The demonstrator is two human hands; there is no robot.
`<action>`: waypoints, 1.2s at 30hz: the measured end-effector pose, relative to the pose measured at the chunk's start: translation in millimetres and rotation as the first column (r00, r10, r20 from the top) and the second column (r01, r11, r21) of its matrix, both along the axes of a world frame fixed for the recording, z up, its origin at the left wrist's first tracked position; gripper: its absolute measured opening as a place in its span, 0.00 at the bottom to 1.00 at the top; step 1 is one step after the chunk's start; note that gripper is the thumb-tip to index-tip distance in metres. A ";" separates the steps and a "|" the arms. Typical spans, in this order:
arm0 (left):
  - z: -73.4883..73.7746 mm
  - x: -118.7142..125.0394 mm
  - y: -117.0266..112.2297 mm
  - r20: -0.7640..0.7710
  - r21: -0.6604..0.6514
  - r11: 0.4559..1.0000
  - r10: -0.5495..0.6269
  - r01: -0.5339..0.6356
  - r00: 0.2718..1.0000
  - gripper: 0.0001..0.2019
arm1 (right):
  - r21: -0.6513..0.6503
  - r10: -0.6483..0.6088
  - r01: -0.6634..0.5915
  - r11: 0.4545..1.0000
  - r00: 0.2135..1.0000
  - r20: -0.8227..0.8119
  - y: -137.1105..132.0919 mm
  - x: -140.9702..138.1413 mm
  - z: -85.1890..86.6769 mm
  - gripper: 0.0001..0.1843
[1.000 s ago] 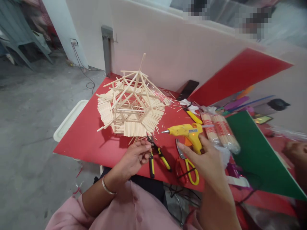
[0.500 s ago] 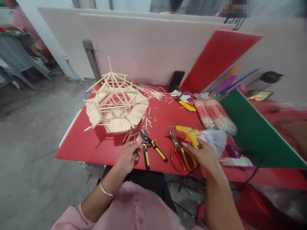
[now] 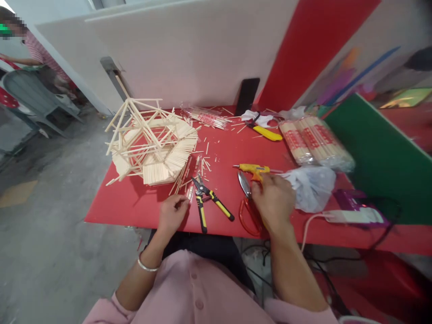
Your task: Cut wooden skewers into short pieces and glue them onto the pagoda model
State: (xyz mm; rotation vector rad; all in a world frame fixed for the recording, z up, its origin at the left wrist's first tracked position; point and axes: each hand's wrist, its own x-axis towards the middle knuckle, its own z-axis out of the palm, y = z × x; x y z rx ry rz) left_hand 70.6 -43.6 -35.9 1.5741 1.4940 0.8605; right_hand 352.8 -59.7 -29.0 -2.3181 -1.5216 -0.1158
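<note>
My right hand [image 3: 274, 200] is wrapped round the handle of a yellow glue gun [image 3: 251, 168], whose nozzle points left. Right under it lies a pair of scissor-like cutters with a red handle [image 3: 245, 218], partly covered by the hand. My left hand [image 3: 173, 213] is closed at the table's front, thumb and fingertips together; anything in them is too small to make out. Beside it rest black-and-yellow pliers [image 3: 212, 198] with their handles spread. Beyond the left hand stands a roofed model made of wooden sticks [image 3: 157, 173], its peak leaning left.
Loose sticks [image 3: 204, 164] lie scattered on the red table [image 3: 135, 208]. Toward the right are wrapped stick bundles [image 3: 319, 139], a plastic bag [image 3: 312, 189], a green board [image 3: 378, 171] and cables. A phone [image 3: 247, 96] leans at the back near yellow-handled pliers [image 3: 268, 132].
My right hand has closed from a loose touch to a grip round the glue gun's handle. My left hand stays closed near the pliers. The camera view has shifted.
</note>
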 end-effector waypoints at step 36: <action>3.3 10.5 22.4 -0.783 -0.014 0.982 -0.128 0.188 0.609 0.14 | -0.195 0.343 -0.381 0.904 0.918 -0.202 -4.9 -101.8 4.6 0.16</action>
